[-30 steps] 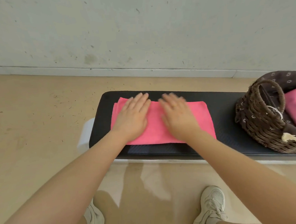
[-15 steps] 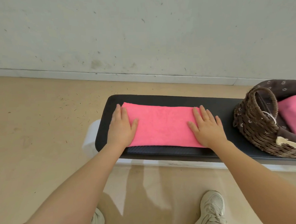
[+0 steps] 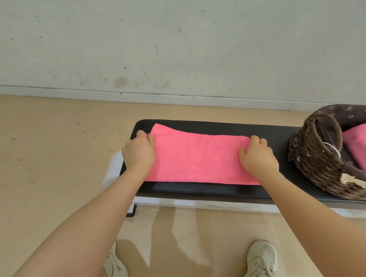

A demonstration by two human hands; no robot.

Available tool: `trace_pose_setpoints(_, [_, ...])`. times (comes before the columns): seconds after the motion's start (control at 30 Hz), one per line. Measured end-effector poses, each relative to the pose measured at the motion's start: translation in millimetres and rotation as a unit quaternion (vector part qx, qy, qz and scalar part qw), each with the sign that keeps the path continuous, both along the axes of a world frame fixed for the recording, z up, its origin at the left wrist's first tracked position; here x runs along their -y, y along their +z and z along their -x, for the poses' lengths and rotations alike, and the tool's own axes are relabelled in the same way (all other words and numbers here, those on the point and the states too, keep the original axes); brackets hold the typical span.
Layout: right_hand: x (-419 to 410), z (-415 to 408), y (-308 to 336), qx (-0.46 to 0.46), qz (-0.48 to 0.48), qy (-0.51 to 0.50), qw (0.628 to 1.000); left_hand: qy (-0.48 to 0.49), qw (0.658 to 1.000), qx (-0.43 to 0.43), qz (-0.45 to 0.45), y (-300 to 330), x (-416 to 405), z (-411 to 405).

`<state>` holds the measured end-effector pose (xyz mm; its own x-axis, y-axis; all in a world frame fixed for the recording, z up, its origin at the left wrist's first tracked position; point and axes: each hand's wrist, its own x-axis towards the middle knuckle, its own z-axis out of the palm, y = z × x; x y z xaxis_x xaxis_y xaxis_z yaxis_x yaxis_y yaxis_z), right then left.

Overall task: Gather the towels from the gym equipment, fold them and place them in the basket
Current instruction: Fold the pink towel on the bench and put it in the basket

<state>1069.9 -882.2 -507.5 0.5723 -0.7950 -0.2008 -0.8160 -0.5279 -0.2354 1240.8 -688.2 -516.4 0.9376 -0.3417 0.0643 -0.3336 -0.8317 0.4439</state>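
Observation:
A folded pink towel [image 3: 197,158] lies flat along the black padded bench [image 3: 273,131]. My left hand [image 3: 138,153] grips the towel's left end, fingers curled round its far corner. At the right end my right hand [image 3: 257,154] grips the towel with curled fingers too. A brown wicker basket [image 3: 314,159] with a dark flowered lining stands on the bench at the right. Inside it lies another pink towel [image 3: 364,145], partly cut off by the frame edge.
The bench stands on a beige floor [image 3: 41,156] close to a grey wall [image 3: 173,43]. My two white shoes [image 3: 261,261] are on the floor in front of the bench. A white bench frame [image 3: 113,169] shows at its left end.
My hands slid apart from the towel's middle to its two ends. Their fingers, flat half a second ago, have now curled onto the towel's ends.

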Motion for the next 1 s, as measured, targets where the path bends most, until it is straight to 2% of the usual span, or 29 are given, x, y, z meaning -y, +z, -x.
trace_pose_setpoints(0.1, [-4.6,2.2,-0.8,-0.042,0.055,0.021,0.997,0.012,0.998,-0.06,0.034,-0.1,-8.2,-0.7])
trace_pose_setpoints(0.17, [-10.7,2.8,-2.5,-0.086,0.122,0.069,0.986,0.013,0.996,-0.087,0.009,-3.9,-12.0,-0.1])
trace_pose_setpoints(0.27, [-19.0,-1.0,-1.7,-0.107,0.155,0.106,0.976,0.007,0.996,-0.086,-0.007,-2.1,-13.1,3.3])
trace_pose_setpoints(0.37, [-24.8,-6.2,-1.7,-0.079,0.14,0.156,0.975,0.011,0.996,-0.083,0.021,5.8,-16.9,10.2])
trace_pose_setpoints(0.47, [-35.6,-10.2,-7.2,-0.037,0.077,0.226,0.97,-0.007,0.995,-0.095,0.043,5.6,-24.8,19.3])
trace_pose_setpoints(0.57, [-43.5,-10.8,-13.6,-0.032,0.022,0.236,0.971,-0.036,0.997,-0.046,0.058,2.4,-34.5,26.6])
trace_pose_setpoints(0.73, [-38.5,-4.2,-19.5,-0.055,0.014,0.242,0.969,-0.078,0.994,-0.008,-0.073,-0.1,-45.7,35.8])
trace_pose_setpoints(0.8, [-33.1,-2.3,-18.7,-0.066,0.006,0.227,0.972,-0.066,0.994,-0.01,-0.081,-2.1,-44.8,39.4])
trace_pose_setpoints(1.0, [-23.5,-1.5,-17.5,-0.036,0.016,0.193,0.981,-0.013,0.999,-0.017,0.032,-9.0,-49.1,32.2])
